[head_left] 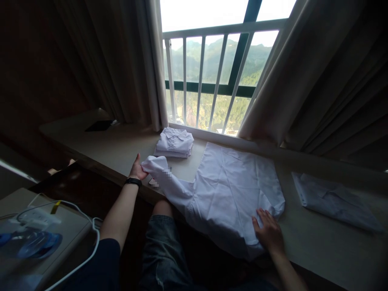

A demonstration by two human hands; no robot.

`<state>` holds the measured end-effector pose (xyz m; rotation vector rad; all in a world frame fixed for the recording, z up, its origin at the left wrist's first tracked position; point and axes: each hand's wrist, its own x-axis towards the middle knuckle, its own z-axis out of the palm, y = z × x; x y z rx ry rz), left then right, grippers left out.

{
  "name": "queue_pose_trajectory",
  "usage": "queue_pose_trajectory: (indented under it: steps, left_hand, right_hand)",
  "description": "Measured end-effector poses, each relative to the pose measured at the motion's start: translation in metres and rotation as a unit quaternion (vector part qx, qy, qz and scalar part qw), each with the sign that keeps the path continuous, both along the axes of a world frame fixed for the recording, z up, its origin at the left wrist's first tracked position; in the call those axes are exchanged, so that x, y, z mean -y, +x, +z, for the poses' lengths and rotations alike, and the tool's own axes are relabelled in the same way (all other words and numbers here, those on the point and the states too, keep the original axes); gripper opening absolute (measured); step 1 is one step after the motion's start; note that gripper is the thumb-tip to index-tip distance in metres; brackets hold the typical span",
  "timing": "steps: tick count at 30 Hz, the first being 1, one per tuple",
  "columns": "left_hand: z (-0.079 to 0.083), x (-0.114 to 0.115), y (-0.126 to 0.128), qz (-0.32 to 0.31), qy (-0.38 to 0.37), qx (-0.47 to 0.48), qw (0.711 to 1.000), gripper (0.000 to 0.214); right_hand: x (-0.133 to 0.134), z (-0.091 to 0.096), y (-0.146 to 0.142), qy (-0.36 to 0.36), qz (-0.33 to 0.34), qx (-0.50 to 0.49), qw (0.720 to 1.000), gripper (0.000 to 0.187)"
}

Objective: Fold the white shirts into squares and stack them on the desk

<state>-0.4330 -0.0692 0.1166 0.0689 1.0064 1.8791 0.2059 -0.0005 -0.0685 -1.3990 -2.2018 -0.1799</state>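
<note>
A white shirt (227, 190) lies spread over the window-side counter, its near part hanging past the front edge. My left hand (138, 169) is closed on the end of one sleeve, drawing it out to the left, partly lifted. On the right, my right hand (268, 229) rests flat on the shirt near its lower right side, fingers stretched and gripping nothing. Behind the sleeve sits a stack of folded white shirts (175, 142), a collar showing on top. A small object beneath the sleeve is blurred out.
Another folded white garment (336, 200) lies on the counter (130, 139) at the right. A dark flat item (99, 125) rests at the far left. Near my left arm, a side table (69, 222) carries a power strip (39, 218), a white cable and a clear bluish plastic bottle (39, 244).
</note>
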Motion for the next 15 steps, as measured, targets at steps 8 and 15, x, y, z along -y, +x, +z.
queue_pose_trajectory:
  steps: [8, 15]
  left_hand:
    - [0.022, -0.004, -0.03, 0.173, 0.058, -0.054, 0.982, 0.033]
    - [0.062, 0.035, -0.064, 0.17, 0.111, -0.137, 0.969, 0.023]
  right_hand:
    - [0.0, 0.0, -0.001, 0.006, 0.001, 0.009, 1.0, 0.051]
    - [-0.002, -0.004, 0.004, 0.023, 0.015, 0.007, 1.0, 0.054]
